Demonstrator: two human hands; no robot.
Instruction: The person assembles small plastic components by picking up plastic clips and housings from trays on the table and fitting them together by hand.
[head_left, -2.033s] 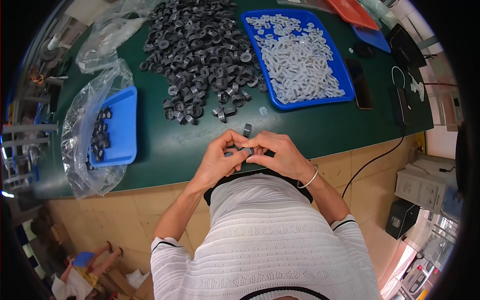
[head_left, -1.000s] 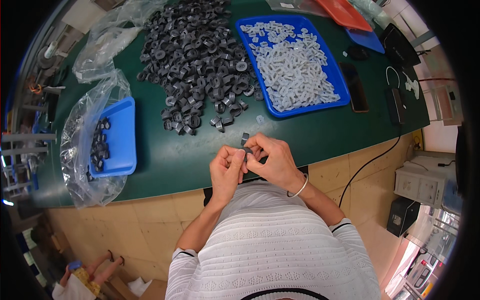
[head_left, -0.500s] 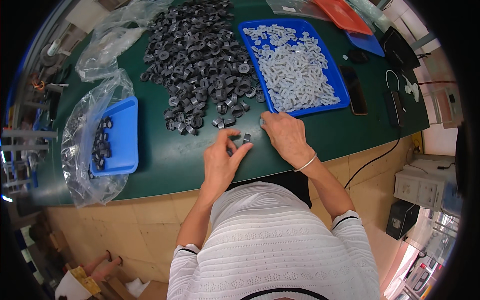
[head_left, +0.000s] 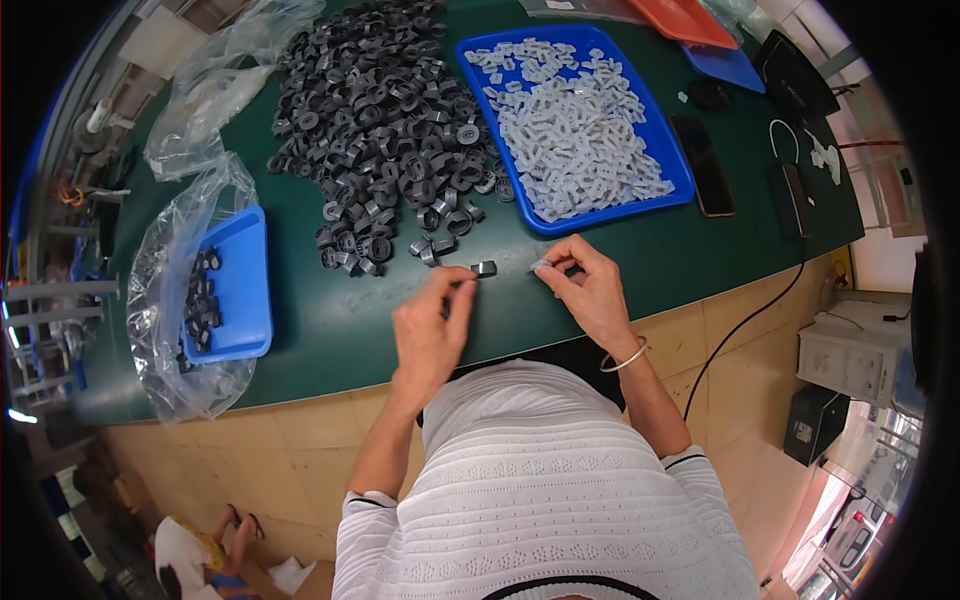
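Observation:
My left hand [head_left: 432, 325] has its thumb and index finger closed at one end of a small dark grey ring-shaped plastic part [head_left: 485, 268], just above the table. Another dark bit shows between its fingers, too small to make out. To the right, my right hand [head_left: 592, 290] pinches a small pale plastic piece [head_left: 541, 266] between thumb and fingertips. A gap separates the two parts. Beyond the hands lies a large heap of dark grey ring-shaped parts [head_left: 385, 150]. A blue tray [head_left: 535, 215] beside the heap holds many pale plastic pieces [head_left: 580, 135].
At the left, a smaller blue tray [head_left: 250, 290] with some dark parts sits partly inside a clear plastic bag [head_left: 165, 300]. A phone [head_left: 702, 165] lies right of the large tray, near a black box with a cable [head_left: 790, 205]. Another person [head_left: 205, 550] is at lower left.
My right hand has drawn back from the large tray's near edge, bringing a pale piece toward my left hand. The dark part at my left fingertips has turned from upright to lying sideways.

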